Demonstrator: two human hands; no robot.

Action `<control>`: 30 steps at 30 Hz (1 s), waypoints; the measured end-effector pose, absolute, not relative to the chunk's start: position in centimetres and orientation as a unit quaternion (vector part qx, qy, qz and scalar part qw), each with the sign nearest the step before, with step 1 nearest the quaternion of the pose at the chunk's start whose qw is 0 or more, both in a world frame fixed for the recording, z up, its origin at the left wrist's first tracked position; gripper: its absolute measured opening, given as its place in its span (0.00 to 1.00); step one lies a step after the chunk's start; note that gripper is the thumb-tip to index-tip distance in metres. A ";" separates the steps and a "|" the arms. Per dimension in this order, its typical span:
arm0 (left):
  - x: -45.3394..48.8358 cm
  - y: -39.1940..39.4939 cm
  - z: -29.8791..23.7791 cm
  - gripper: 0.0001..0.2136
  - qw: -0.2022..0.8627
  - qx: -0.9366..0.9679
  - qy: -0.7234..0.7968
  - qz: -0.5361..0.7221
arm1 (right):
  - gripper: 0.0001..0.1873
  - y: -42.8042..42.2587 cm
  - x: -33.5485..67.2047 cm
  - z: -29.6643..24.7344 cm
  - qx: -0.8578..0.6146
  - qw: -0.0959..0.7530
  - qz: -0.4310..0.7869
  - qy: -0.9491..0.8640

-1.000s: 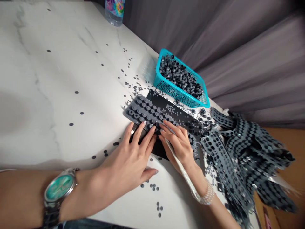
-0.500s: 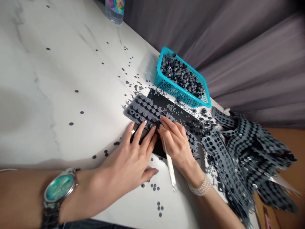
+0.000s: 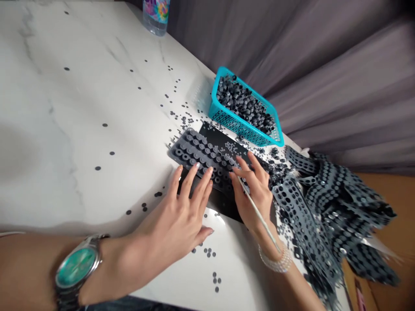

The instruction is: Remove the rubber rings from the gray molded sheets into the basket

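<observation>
A dark grey moulded rubber sheet [image 3: 194,150] with rows of raised round parts lies on a black board [image 3: 214,136]. My left hand [image 3: 181,211] is spread, its fingertips resting at the sheet's near edge. Between the thumb and index finger of my right hand [image 3: 254,194] is a thin whitish stick [image 3: 259,214], slanting back over the wrist. Its tip is hard to make out near the fingers. The other right fingers are lifted over the sheet's right part and hide some of it.
A turquoise basket [image 3: 244,126] full of small dark rubber pieces stands behind the board. Punched rubber sheets [image 3: 300,216] are heaped at the right. Small dark discs [image 3: 209,252] lie scattered on the marbled table [image 3: 81,95]. A bottle [image 3: 155,19] stands at the back edge.
My right hand has moved right along the sheet, away from my left fingers. The stick now slants toward my right wrist, and more round parts show. My left hand has stayed nearly still.
</observation>
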State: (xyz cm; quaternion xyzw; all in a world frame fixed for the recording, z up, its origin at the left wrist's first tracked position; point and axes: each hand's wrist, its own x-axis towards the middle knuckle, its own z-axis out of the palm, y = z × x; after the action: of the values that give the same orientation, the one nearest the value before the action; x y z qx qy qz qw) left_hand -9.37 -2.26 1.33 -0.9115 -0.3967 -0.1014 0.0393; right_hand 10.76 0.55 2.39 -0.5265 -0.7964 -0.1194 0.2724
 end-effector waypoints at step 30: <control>-9.3 -2.1 2.2 0.39 0.062 -0.900 -0.427 -0.051 | 0.09 2.6 8.3 2.5 -0.414 0.166 -0.101 -0.889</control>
State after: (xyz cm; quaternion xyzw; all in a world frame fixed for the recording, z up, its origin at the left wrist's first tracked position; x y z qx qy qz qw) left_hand -9.34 -2.08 2.21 -0.9005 -0.4274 -0.0513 0.0617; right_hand 8.34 2.58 2.49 -0.4140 -0.8894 -0.1006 0.1655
